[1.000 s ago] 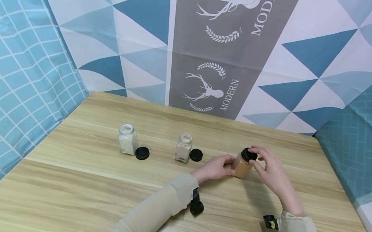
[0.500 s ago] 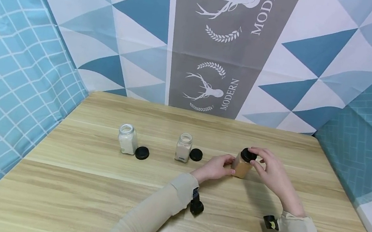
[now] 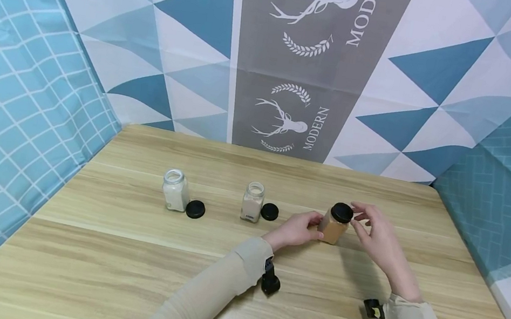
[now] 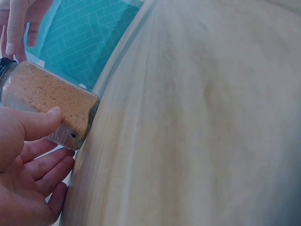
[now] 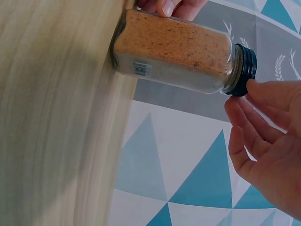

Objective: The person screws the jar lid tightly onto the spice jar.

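Note:
A square glass spice jar (image 3: pixel 334 230) of orange-brown seasoning stands upright on the table, its black lid (image 3: pixel 342 212) on top. My left hand (image 3: pixel 296 229) grips the jar's lower left side; the left wrist view shows the thumb (image 4: pixel 42 123) across one face and the fingers behind. To the right of the lid is my right hand (image 3: pixel 379 239), its fingers loosely bent. In the right wrist view, thumb and fingertips (image 5: pixel 235 104) sit right at the lid's edge without wrapping round it.
Left on the table stand two uncapped glass jars, one with white contents (image 3: pixel 175 194) and one with pale beige powder (image 3: pixel 252 205). Beside each lies a black lid, one left (image 3: pixel 195 209) and one in the middle (image 3: pixel 270 212). Patterned cloth (image 3: pixel 283 65) hangs behind the wooden table (image 3: pixel 122 271).
My right hand has slipped off the top of the lid and moved slightly right, uncovering it. The left hand and the jar have stayed in place.

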Demonstrator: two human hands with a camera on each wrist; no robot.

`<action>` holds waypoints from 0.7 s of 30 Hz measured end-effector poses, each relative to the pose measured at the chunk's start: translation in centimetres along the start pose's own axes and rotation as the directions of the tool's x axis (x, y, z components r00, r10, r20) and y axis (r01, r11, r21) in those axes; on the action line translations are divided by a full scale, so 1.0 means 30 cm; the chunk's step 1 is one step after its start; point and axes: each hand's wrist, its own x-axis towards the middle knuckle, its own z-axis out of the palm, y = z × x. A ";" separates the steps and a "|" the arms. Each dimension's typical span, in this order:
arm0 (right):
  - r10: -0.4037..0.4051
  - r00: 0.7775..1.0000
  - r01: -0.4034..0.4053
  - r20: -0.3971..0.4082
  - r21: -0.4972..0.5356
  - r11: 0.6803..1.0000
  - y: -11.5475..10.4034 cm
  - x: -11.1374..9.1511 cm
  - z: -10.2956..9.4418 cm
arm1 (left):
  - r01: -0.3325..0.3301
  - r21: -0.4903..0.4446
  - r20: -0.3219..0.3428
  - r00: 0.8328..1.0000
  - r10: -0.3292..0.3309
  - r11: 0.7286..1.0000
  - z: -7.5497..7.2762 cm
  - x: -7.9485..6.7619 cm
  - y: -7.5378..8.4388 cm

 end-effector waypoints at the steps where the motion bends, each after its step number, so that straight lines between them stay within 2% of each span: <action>1: 0.010 1.000 -0.010 -0.006 0.002 1.000 0.000 0.001 0.001 | -0.001 0.002 0.000 1.000 0.001 1.000 0.000 0.000 0.000; 6: 0.039 0.999 -0.039 -0.012 0.020 0.999 0.009 0.007 0.007 | 0.004 0.008 0.000 1.000 -0.004 1.000 0.000 -0.002 -0.001; 14: -0.010 0.986 -0.027 0.165 0.216 0.976 0.029 0.019 0.020 | 0.004 0.004 0.000 1.000 -0.004 1.000 -0.001 -0.004 0.000; 21: -0.035 0.987 -0.001 0.158 0.222 0.975 0.018 0.020 0.024 | -0.002 0.013 0.002 1.000 0.002 1.000 -0.004 -0.006 0.006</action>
